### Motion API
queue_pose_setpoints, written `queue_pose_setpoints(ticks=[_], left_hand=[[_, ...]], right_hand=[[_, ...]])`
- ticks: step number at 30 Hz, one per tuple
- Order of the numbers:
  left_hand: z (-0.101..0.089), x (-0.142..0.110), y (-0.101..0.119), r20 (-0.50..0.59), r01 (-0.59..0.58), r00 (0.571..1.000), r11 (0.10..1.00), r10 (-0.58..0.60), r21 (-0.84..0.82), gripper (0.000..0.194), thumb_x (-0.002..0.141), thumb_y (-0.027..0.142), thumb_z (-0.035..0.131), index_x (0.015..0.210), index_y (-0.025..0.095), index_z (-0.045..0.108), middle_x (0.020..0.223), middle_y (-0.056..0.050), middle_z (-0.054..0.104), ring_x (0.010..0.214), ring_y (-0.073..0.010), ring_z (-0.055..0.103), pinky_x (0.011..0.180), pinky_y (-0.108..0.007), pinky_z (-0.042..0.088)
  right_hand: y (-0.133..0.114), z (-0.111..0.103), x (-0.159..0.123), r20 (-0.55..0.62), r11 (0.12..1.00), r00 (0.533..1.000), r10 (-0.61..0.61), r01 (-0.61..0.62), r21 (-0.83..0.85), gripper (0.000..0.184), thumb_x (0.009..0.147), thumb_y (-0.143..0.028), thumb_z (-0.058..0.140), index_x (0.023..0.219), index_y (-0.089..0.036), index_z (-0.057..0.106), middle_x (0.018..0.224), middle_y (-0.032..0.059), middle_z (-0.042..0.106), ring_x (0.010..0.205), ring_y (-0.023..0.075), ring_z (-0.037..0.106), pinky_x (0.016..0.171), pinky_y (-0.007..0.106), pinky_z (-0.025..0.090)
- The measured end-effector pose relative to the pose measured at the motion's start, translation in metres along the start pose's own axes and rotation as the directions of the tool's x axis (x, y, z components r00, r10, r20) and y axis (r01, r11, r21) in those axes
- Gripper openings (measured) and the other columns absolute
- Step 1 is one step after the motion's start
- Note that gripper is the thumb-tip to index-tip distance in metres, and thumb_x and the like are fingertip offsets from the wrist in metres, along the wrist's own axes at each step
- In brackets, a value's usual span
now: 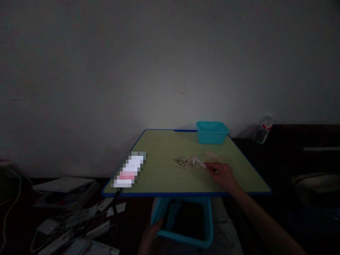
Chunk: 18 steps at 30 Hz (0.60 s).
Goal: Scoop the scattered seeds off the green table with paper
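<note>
My right hand (221,173) is closed around the handle of a small pale tool (199,163) with a wider, angled head; its exact kind is too dim to make out. The tool's head touches the table top beside a scatter of small dark and reddish bits (182,162). A thin pile of pale grains (211,156) lies just beyond my fingers. Below the table's near edge, my left hand (151,233) grips the left side of a turquoise plastic basin (211,226) over my lap. Dark contents, hard to make out, are inside that basin.
A second turquoise basin (212,137) stands at the table's back right corner. The yellow-green table (159,180) has a blue rim. A lit phone (130,170), blurred out, lies at its left edge. Cables and power strips (98,229) clutter the left; a plastic bottle (263,130) leans at right.
</note>
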<state>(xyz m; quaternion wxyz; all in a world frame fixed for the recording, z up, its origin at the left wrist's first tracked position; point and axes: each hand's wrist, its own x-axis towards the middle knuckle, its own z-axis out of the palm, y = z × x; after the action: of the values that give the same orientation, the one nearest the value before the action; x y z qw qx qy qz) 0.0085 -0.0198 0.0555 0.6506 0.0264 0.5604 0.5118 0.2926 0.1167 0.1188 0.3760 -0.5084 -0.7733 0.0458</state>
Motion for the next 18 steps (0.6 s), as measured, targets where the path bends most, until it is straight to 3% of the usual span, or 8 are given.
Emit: queue_pose_setpoints(ticks=[8, 13, 18], left_hand=[[-0.001, 0.004, 0.001, -0.05, 0.009, 0.999, 1.0, -0.01, -0.004, 0.049, 0.069, 0.029, 0.067, 0.117, 0.023, 0.058, 0.09, -0.01, 0.073, 0.101, -0.0356, 0.065, 0.082, -0.047, 0.052], [0.0, 0.006, -0.001, -0.022, 0.012, 1.0, 1.0, -0.012, 0.002, 0.052, 0.07, 0.03, 0.065, 0.121, 0.022, 0.056, 0.081, -0.009, 0.073, 0.098, -0.0372, 0.065, 0.08, -0.049, 0.052], [-0.004, 0.006, -0.003, -0.002, -0.018, 1.0, 1.0, 0.018, 0.012, 0.057, 0.07, 0.035, 0.066, 0.124, 0.021, 0.055, 0.086, -0.011, 0.074, 0.097, -0.0371, 0.066, 0.08, -0.049, 0.052]], right_hand=[[0.007, 0.001, 0.003, 0.006, 0.999, 0.999, 0.033, -0.033, -0.038, 0.029, 0.084, -0.019, 0.051, 0.104, -0.028, 0.072, 0.095, 0.0019, 0.074, 0.08, 0.0205, 0.069, 0.072, 0.032, 0.054], [0.01, 0.001, 0.003, 0.025, 0.999, 0.999, 0.036, -0.035, -0.038, 0.03, 0.084, -0.019, 0.051, 0.104, -0.027, 0.072, 0.096, 0.0024, 0.073, 0.079, 0.0202, 0.069, 0.071, 0.031, 0.054], [0.01, 0.005, 0.001, 0.015, 1.0, 1.0, 0.023, -0.023, 0.004, 0.03, 0.085, -0.02, 0.051, 0.106, -0.026, 0.071, 0.096, 0.0026, 0.073, 0.081, 0.0195, 0.069, 0.074, 0.031, 0.053]])
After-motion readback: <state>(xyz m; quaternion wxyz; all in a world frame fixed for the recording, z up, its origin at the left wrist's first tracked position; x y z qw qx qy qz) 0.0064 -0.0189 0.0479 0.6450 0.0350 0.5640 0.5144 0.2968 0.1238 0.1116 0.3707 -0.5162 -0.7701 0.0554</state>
